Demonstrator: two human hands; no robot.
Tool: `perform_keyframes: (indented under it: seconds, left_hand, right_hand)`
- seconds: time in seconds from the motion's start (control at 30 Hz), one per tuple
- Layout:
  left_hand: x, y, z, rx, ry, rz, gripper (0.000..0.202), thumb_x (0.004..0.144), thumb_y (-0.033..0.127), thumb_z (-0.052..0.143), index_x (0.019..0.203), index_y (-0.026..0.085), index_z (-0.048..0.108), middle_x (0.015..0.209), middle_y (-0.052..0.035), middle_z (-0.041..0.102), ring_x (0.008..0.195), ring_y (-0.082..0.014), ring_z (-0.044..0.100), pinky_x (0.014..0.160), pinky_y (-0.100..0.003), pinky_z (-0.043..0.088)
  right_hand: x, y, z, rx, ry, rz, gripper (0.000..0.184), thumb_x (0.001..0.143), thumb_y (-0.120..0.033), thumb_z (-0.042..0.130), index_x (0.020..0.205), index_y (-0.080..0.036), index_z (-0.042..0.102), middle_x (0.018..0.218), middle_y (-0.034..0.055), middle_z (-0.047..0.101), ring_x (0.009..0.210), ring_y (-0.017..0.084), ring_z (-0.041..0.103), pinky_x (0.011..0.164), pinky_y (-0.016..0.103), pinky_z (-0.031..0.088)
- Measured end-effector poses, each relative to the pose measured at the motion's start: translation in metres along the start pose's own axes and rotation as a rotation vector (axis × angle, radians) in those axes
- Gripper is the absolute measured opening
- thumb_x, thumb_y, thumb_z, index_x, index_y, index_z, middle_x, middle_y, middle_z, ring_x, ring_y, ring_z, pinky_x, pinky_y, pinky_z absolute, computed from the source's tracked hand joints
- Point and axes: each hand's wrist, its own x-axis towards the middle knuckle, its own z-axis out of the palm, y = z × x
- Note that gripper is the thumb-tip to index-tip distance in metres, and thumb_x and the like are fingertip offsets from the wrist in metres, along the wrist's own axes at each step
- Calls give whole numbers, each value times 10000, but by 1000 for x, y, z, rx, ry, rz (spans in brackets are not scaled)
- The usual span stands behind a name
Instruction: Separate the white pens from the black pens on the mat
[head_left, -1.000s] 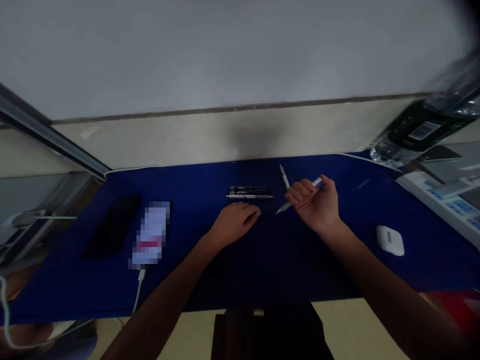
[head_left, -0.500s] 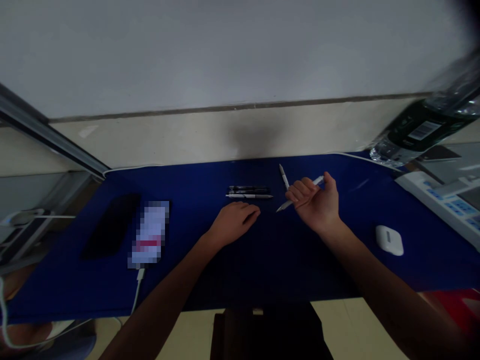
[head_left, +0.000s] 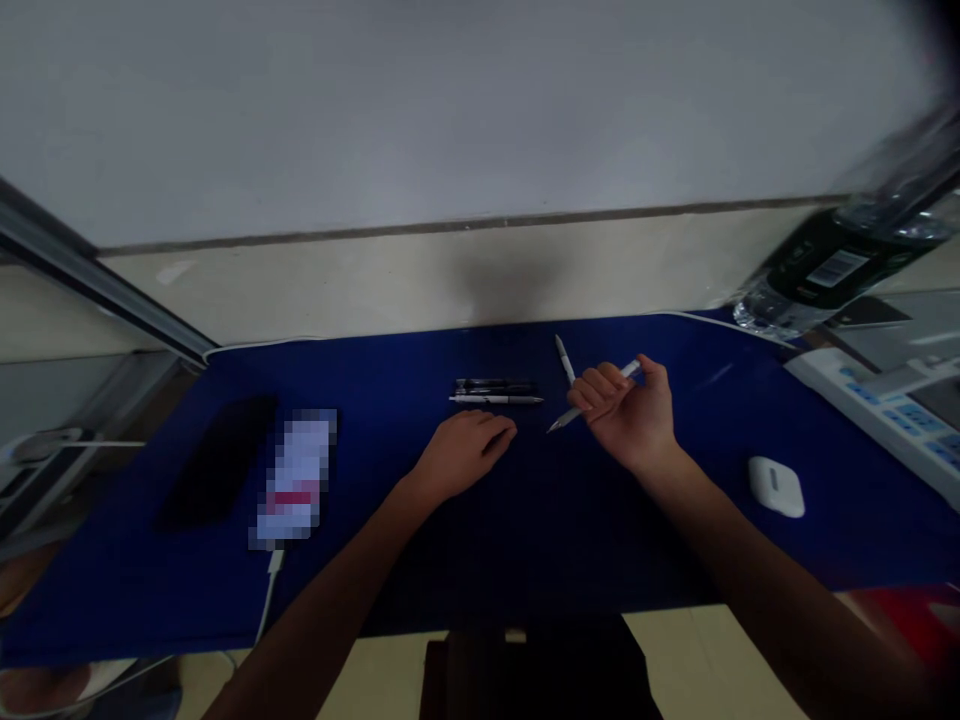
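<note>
My right hand (head_left: 628,412) is raised palm-up over the mat, its fingers wrapped round a white pen (head_left: 564,420). The pen's grey tip points down to the left, and its other end shows beside my thumb. Behind those fingers lies a second white pen (head_left: 564,358), partly hidden by them. My left hand (head_left: 466,452) rests on the mat, fingers loosely bent and a gap at the thumb, with nothing seen in it. Just beyond it, a white-and-black pen (head_left: 495,400) lies sideways, alongside dark pens (head_left: 495,386) in a row.
A blue mat (head_left: 390,370) covers the table against a wall. On the left lie a dark phone-like slab (head_left: 217,460) and a lit phone (head_left: 296,475) with a white cable. To the right are a white earbud case (head_left: 776,487), a plastic bottle (head_left: 817,265) and a white keypad device (head_left: 877,400).
The view has shifted slightly, so the table sits a little lower in the picture. Both hands keep nearly the same pose, and the pen stays in my right hand.
</note>
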Motion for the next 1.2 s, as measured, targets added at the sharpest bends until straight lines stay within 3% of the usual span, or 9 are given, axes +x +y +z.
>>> perform_keyframes:
  seconds: [0.37, 0.53, 1.2]
  left_hand:
    - [0, -1, 1, -15, 14, 5, 245, 1005, 309, 419, 1053, 230, 646, 943, -13, 697, 854, -166, 647, 804, -307, 485]
    - [0, 0, -1, -13, 0, -9, 236, 1003, 299, 423, 1057, 232, 643, 946, -9, 697, 865, -172, 647, 810, -324, 489]
    - [-2, 0, -3, -44, 5, -19, 239, 1003, 287, 421, 1063, 236, 647, 980, -11, 697, 888, -167, 645, 823, -310, 489]
  right_hand:
    - [1, 0, 0, 8, -6, 3, 481, 820, -473, 526, 558, -217, 213, 532, -48, 223, 496, 111, 248, 504, 281, 314]
    - [2, 1, 1, 2, 0, -5, 489, 849, -533, 484, 568, -220, 235, 546, -47, 231, 503, 115, 264, 517, 287, 319]
    - [-1, 0, 2, 66, -40, 6, 439, 815, -453, 502, 580, -218, 215, 535, -46, 230, 508, 117, 260, 522, 286, 315]
